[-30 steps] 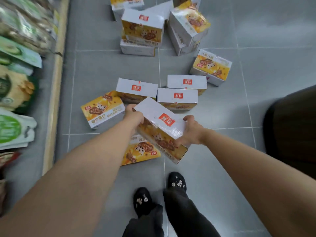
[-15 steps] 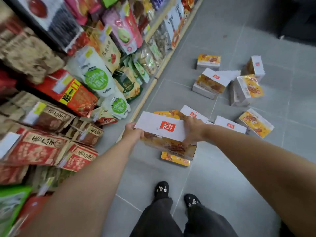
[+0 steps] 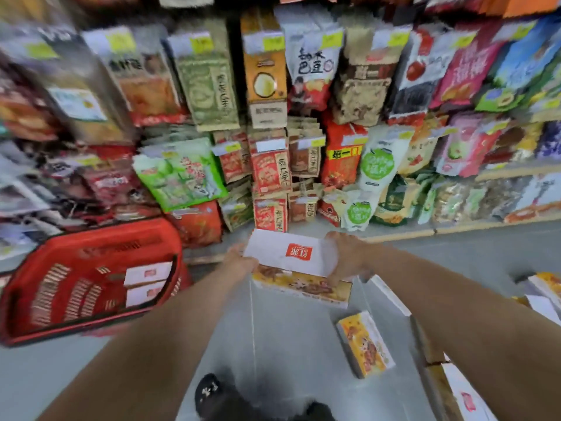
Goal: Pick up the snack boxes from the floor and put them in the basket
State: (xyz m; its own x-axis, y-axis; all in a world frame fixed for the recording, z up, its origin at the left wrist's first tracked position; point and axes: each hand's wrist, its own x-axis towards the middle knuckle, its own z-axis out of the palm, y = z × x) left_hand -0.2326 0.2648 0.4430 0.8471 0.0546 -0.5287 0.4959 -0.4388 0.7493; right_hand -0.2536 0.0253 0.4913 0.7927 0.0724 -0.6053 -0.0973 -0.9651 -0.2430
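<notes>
I hold a snack box [image 3: 291,256], white on top with a red logo and yellow on its side, in the air in front of me. My left hand [image 3: 239,262] grips its left end and my right hand [image 3: 349,256] grips its right end. The red basket [image 3: 91,238] stands on the floor to the left of the box, with two white-topped snack boxes [image 3: 147,282] inside at its right end. More snack boxes lie on the floor at the right, one yellow box [image 3: 365,344] near my right forearm and others [image 3: 543,287] further right.
Store shelves packed with snack bags [image 3: 273,147] fill the view ahead, their base edge [image 3: 425,232] running along the grey tiled floor [image 3: 288,344]. My feet in dark shoes [image 3: 209,393] are at the bottom. The picture is blurred by motion.
I have turned left with the box held in both hands, away from the pile on the floor. The shelves now face me and the red basket has come into view at left.
</notes>
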